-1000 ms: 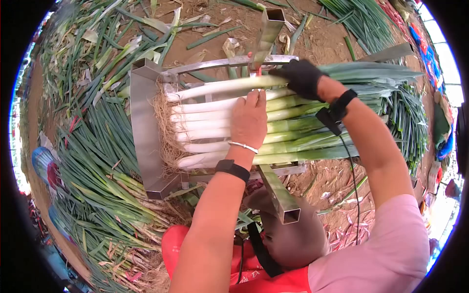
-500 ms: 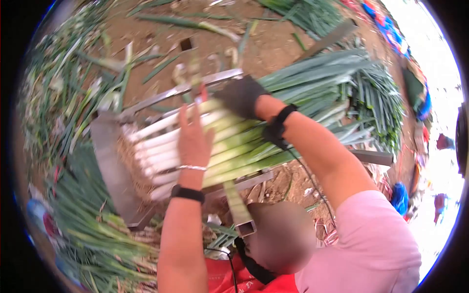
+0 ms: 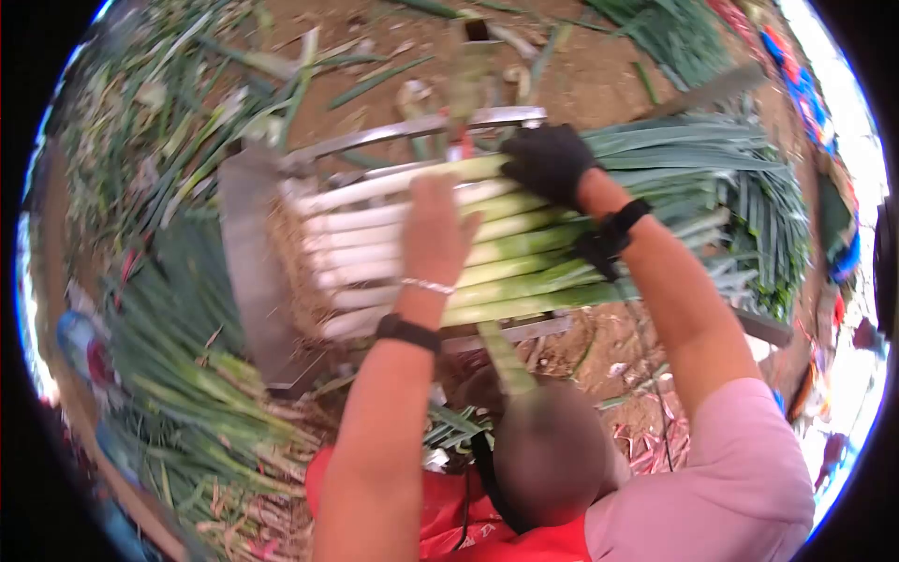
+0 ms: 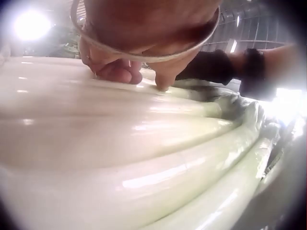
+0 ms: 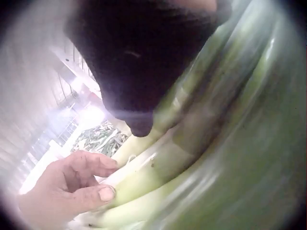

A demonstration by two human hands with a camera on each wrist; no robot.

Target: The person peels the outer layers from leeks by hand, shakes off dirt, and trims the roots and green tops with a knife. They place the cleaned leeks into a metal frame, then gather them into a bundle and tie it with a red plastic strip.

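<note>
Top leek's dropped in against the row since a second ago, gloved right fingers curled round it, my left fingers open on the whites, so the row looks about laid, with a loose pile still left of them.

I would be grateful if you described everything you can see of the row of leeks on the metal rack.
The leeks lie side by side across the metal rack, stringy brown roots at the metal end plate, shiny white stems turning pale green, then long dark leaves spreading. The bare left hand touches the stems; the gloved right hand grips the farthest leek where it turns green.
</note>
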